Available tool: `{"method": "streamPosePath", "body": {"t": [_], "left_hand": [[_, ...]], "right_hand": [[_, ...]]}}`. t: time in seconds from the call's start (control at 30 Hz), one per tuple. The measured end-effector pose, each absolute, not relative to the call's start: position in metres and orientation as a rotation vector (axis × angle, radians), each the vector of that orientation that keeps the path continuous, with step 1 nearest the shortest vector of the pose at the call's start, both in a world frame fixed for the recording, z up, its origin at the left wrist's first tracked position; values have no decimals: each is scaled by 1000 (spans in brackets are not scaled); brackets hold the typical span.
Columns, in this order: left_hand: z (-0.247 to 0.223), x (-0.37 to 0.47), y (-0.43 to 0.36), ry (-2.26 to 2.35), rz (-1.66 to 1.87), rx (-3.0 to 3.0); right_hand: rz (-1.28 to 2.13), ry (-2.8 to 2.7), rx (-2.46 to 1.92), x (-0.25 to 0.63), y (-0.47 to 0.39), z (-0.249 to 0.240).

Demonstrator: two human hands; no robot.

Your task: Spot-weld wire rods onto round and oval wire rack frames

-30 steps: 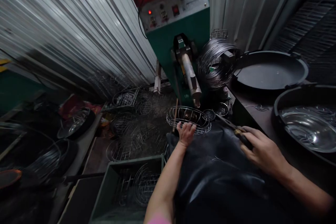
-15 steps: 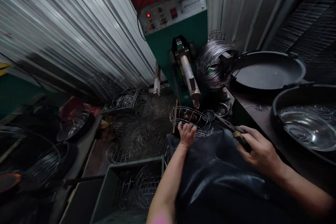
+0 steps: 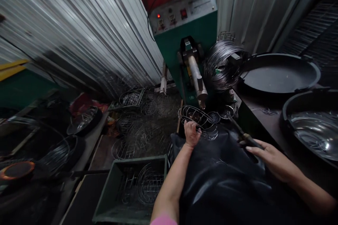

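Observation:
My left hand [image 3: 192, 133] has its fingers curled over the near rim of a round wire basket [image 3: 186, 110]. The basket is tilted, just below the tip of the machine's metal electrode arm [image 3: 196, 75]. Off to the right, my right hand [image 3: 269, 158] grips a pair of long-nosed pliers [image 3: 246, 137] by the handles, the jaws pointing up and left. Whether the jaws hold anything is too dark to tell. A black apron [image 3: 216, 175] covers my lap, with a few short bent wires [image 3: 223, 161] on it.
A green machine [image 3: 169, 47] with a lit red lamp stands ahead. Beside it hangs a wire coil [image 3: 224, 63]. Two large black pans [image 3: 280, 74] sit on the right bench. A green crate [image 3: 105, 190] holding wire racks is at lower left; more wire racks [image 3: 139, 130] lie on the floor.
The camera view has shifted, moving the scene rightward. The wire basket has turned and tipped more steeply in my left hand. My right hand has moved slightly lower with the pliers.

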State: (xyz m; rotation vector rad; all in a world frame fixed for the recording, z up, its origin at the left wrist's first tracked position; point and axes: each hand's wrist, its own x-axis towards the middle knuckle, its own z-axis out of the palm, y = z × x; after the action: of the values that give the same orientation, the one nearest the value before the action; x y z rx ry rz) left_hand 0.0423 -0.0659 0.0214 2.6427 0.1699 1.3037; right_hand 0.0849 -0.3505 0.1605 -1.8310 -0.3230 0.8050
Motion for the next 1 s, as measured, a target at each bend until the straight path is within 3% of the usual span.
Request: {"method": "streamPosePath", "body": {"t": [0.17,0.53,1.0], "left_hand": [[20,37,-70,105,1309,2742],[20,31,-77,50,1193,2872],[13,26,-81,51,1250,2924]], "right_hand": [[1031,-288,-1781,74,-331,146],[756,-622,-2099,83,-325,136],[1109,-306,-1767,78,-323,137]]}}
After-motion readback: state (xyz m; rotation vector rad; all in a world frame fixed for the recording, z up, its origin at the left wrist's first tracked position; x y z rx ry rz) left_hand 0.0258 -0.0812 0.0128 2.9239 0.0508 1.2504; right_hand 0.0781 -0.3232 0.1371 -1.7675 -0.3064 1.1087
